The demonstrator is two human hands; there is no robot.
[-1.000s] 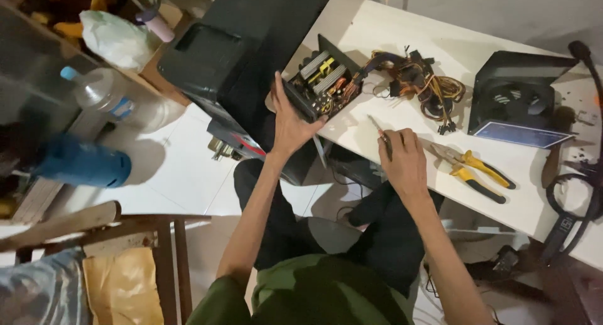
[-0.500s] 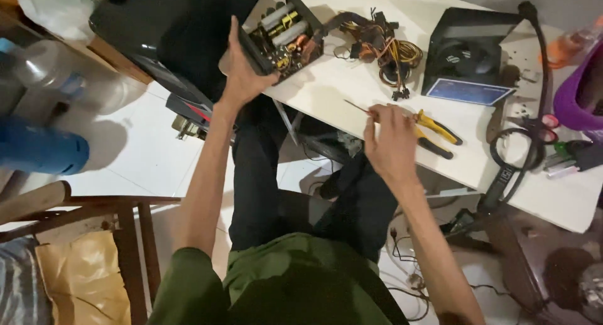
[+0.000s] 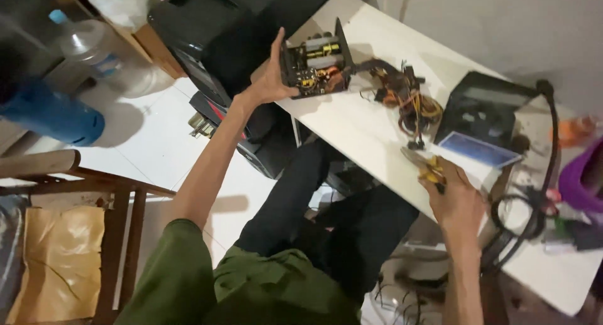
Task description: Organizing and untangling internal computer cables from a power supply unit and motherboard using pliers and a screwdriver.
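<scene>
The opened power supply unit (image 3: pixel 316 66) stands tipped on its side at the near-left edge of the white table (image 3: pixel 364 127), exposed coils and capacitors facing the camera, left hand (image 3: pixel 271 79) spread against its side, while the right hand (image 3: pixel 457 199) closes around yellow-handled pliers (image 3: pixel 427 168).
</scene>
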